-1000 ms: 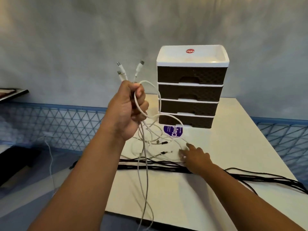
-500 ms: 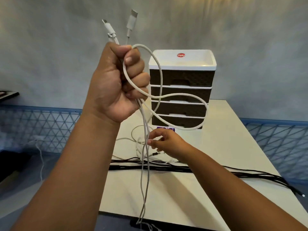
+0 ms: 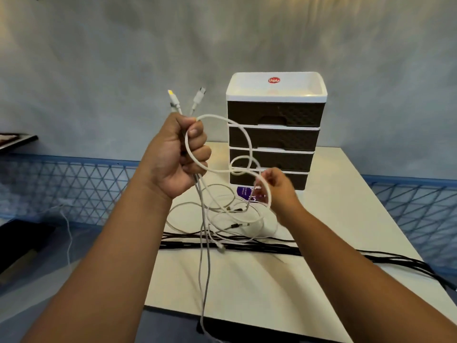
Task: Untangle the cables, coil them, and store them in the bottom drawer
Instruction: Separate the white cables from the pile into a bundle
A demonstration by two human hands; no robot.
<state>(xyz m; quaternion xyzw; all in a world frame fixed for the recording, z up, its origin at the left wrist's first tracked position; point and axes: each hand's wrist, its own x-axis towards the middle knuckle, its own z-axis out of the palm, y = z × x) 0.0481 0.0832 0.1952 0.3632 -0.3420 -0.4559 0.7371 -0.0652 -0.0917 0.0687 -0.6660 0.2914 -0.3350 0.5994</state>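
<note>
White cables (image 3: 223, 169): smooth round loops; left grip (image 3: 178, 154) fisted around bundle, right grip (image 3: 274, 186) pinching loop.

The white cables (image 3: 217, 169) stand bunched in the left hand's (image 3: 178, 154) fist — plug ends poking above its fingers, strands hanging below. One loop arcs across to the right hand's (image 3: 277, 189) fingertips, which pinch it. Behind both hands the bottom drawer (image 3: 300, 180) of the brown drawer unit (image 3: 274, 115) is closed — black cables (image 3: 272, 248) lie flat beneath the hands.
</note>
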